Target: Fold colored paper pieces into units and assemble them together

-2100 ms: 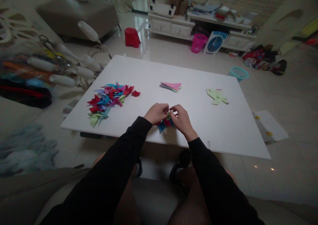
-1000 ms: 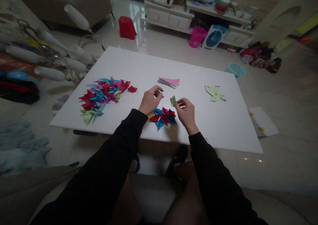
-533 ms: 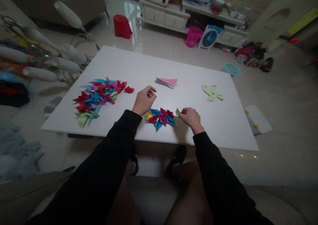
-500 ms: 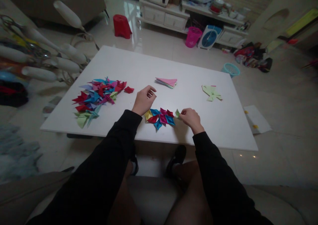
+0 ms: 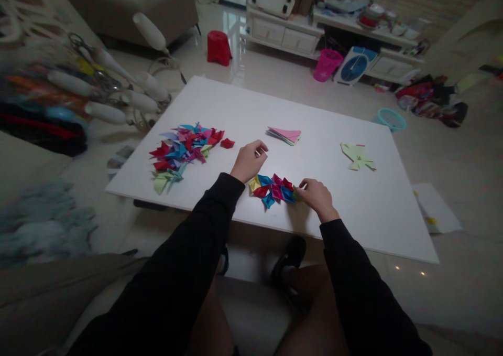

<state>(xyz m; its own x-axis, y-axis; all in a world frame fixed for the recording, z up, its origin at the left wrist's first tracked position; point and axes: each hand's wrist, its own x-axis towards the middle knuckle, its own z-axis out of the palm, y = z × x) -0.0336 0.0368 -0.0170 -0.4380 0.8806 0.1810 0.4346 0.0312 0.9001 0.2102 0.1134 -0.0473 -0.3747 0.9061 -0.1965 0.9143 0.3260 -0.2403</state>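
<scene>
My right hand (image 5: 317,196) pinches a small green folded paper piece (image 5: 297,193) at the right end of a cluster of shiny folded paper pieces (image 5: 277,191) in blue, magenta, red and yellow. The green piece is partly hidden by my fingers and appears to touch the blue piece beside it. My left hand (image 5: 250,161) hovers just above and left of the cluster, its fingers loosely curled and apart, with nothing in them. To the left lies a heap of colourful paper cranes (image 5: 184,149), with a single red folded paper (image 5: 227,143) at its edge.
Everything lies on a white table (image 5: 243,109). At its far middle sits a stack of pink and green folded papers (image 5: 286,135); light green folded papers (image 5: 357,157) are at the right. A lamp with white arms (image 5: 141,101) stands close by the left edge.
My right hand has brought the green piece lower, against the right end of the cluster. My left hand keeps its pose. The whole view has shifted, so the table appears further right.
</scene>
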